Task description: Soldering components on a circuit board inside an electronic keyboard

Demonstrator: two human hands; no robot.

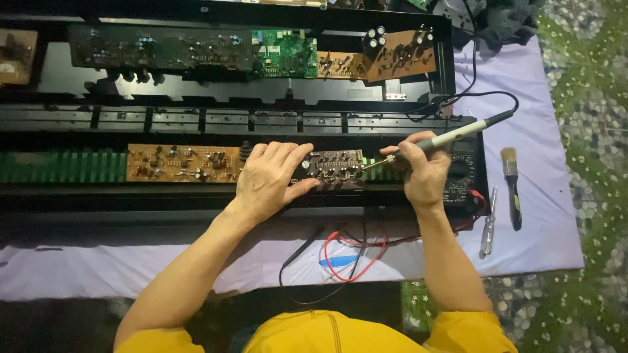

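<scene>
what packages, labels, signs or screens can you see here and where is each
No packages or signs show.
Dark handheld multimeter: right end of the black chassis, just beyond the right hand; its screen cannot be made out behind the hand.
Small pale rectangular label: on the black chassis under the brown circuit board at upper right; too small to make out.

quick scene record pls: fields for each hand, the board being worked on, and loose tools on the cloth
left hand: flat on the small dark circuit board, steadying it
right hand: grips a soldering iron, tip at the board's right edge
board location: inside the open black chassis, beside a brown circuit board
tools on cloth: paintbrush, screwdriver, red and black probe leads
surface: pale purple cloth
</scene>
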